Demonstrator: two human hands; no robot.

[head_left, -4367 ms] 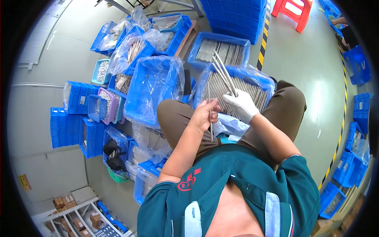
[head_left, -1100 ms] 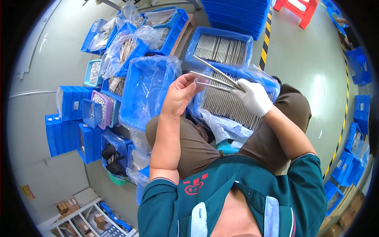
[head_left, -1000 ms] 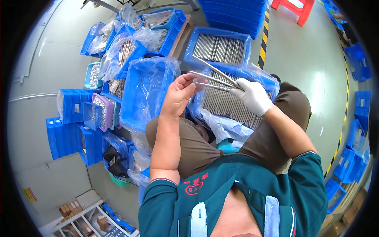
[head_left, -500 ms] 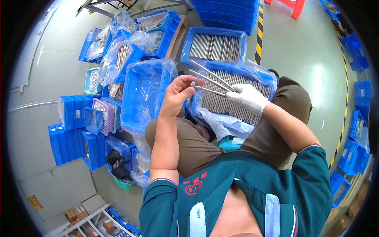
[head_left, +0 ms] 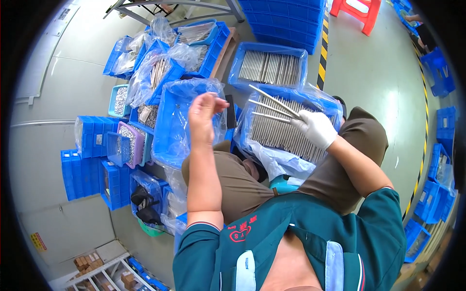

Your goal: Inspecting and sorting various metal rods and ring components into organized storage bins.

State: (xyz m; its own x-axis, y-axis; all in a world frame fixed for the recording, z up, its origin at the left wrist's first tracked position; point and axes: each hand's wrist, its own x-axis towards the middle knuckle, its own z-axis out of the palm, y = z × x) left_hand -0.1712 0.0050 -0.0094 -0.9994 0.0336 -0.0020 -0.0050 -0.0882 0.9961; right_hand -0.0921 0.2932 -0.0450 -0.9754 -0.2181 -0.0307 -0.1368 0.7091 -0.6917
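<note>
My right hand (head_left: pixel 315 129), in a white glove, is closed around the lower ends of three thin metal rods (head_left: pixel 275 103). The rods fan out toward the upper left, above a blue plastic-lined bin filled with a row of similar rods (head_left: pixel 276 133). My bare left hand (head_left: pixel 205 115) is raised to the left of the rod tips, apart from them, over the edge of a plastic-lined blue bin (head_left: pixel 167 131). Its fingers are curled in toward the thumb; whatever they may hold is too small to make out.
Beyond the near bin stands another blue bin of rods (head_left: pixel 269 68), with a tall blue crate stack (head_left: pixel 281 24) behind it. Bagged bins of parts (head_left: pixel 158 72) and a purple basket of small metal pieces (head_left: pixel 127 145) are on the left. A red stool (head_left: pixel 357 14) stands far right.
My left hand has drawn away to the left from the tip of the lowest rod, where its fingers were. My right hand still grips the rods. The whole view has shifted slightly.
</note>
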